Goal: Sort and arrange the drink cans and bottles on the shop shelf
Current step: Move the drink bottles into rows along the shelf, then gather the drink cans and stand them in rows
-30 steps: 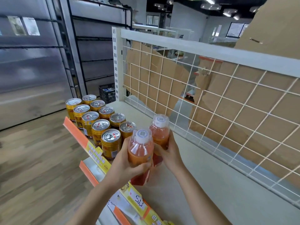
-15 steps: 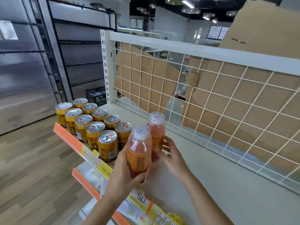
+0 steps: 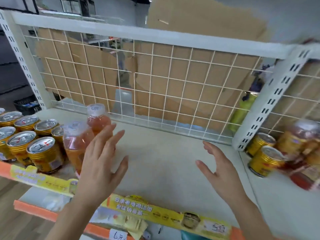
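Both hands empty, fingers spread; left hand (image 3: 102, 163) just beside front bottle (image 3: 76, 141); right hand (image 3: 220, 170) over shelf (image 3: 164, 158); back bottle (image 3: 97, 118) upright behind; gold cans (image 3: 41, 153) at left.

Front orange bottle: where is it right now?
Head view, left side: the front orange bottle stands on the shelf between the gold cans and the left hand, which partly hides it.

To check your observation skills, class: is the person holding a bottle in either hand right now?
No, the left hand and right hand are open, fingers spread; the two bottles by the cans stand on the shelf.
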